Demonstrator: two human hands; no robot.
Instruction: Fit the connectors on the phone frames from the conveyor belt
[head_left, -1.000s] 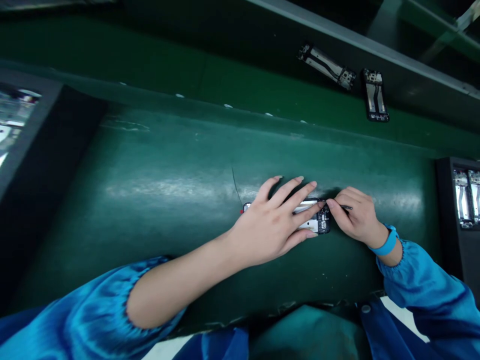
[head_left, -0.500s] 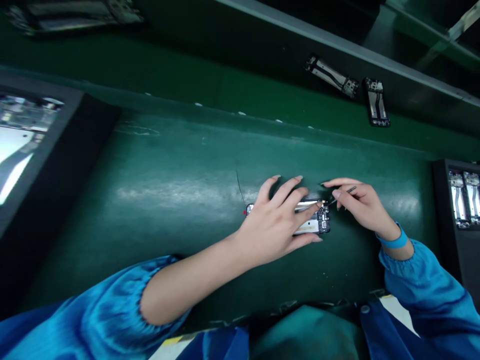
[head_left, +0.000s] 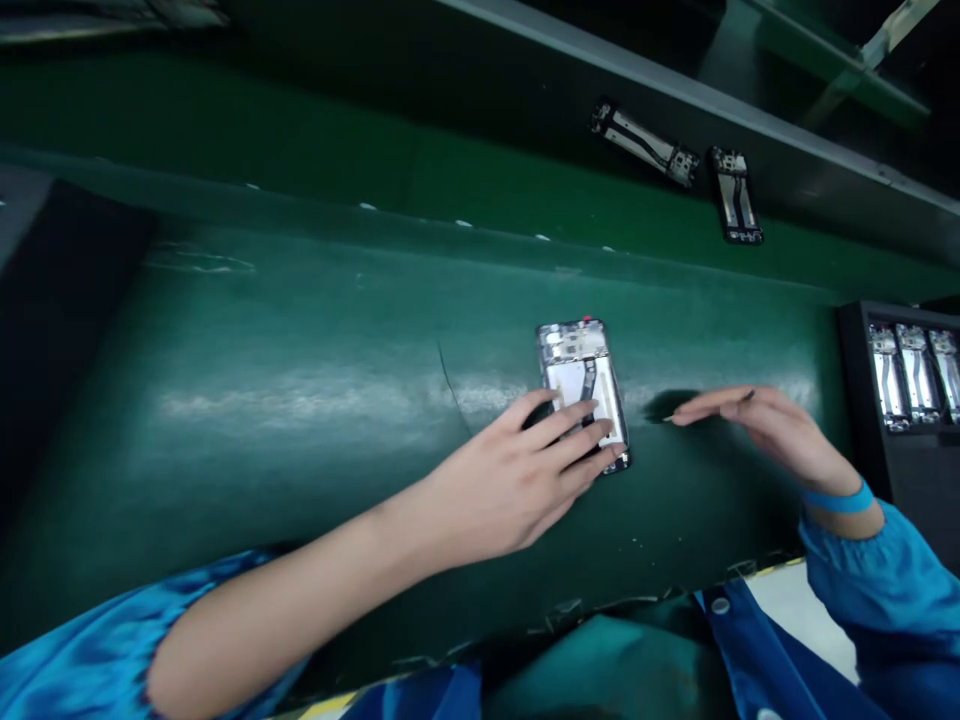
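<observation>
An opened phone body (head_left: 574,345), silver and black inside with a small red spot at its top edge, lies nearly upright on the green mat. The fingers of my left hand (head_left: 517,475) are spread over its lower half and grip its sides. To the right, clear of the phone, my right hand (head_left: 765,420) is closed around a thin dark tool (head_left: 748,397), of which only a short end shows between the fingers. A blue band circles my right wrist.
Two more opened phone bodies (head_left: 645,145) (head_left: 736,195) lie on the raised ledge at the back. A black tray (head_left: 862,380) at the right holds several others. A dark box (head_left: 67,270) stands at the left. A thin dark line (head_left: 450,385) crosses the mat.
The phone body has turned from lying sideways to nearly upright. My right hand has drawn away to the right, with the tool now mostly hidden. The view has shifted right.
</observation>
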